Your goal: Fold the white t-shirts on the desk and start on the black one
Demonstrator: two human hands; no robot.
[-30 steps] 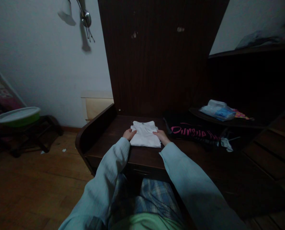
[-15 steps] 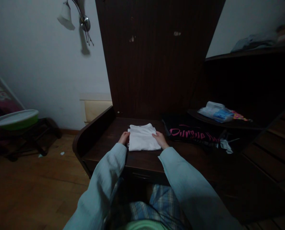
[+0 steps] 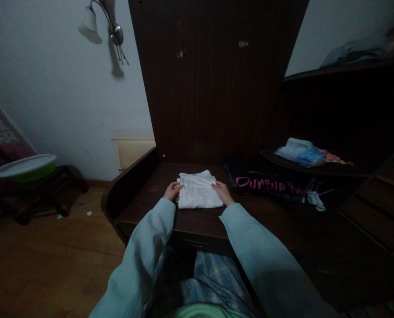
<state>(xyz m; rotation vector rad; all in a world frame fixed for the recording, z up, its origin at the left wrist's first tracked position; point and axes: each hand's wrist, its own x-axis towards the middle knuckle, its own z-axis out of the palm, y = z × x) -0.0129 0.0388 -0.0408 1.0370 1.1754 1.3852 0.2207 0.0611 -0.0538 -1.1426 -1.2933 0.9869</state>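
On the dark wooden table (image 3: 144, 201), close to its near edge, lies a white garment (image 3: 198, 191) folded into a compact rectangle, with its neckline fold towards the back panel. The left hand (image 3: 172, 191) rests at its left edge and the right hand (image 3: 222, 192) at its right edge. Both are open, with fingers laid on the cloth rather than closed around it, as far as the dim light shows.

Little has changed over the last second. The bundle keeps the same shape and the same place beside the black garment (image 3: 266, 183). Half a second ago the left hand sat just off the cloth, and its fingertips are now back on the edge. The right hand has barely shifted. I judge that the folding itself is finished and the hands are only squaring or steadying the sides.

The black garment lies just to the right, apart from the white one, and carries pink script lettering. The first word looks like "Pursue", and the rest is too dark and creased to read. Behind it a clear plastic packet (image 3: 301, 152) with blue contents sits on a rounded shelf, and no print on it can be read. Far left, a green basin (image 3: 24, 167) rests on a low stand. A wall lamp (image 3: 91, 20) hangs above.
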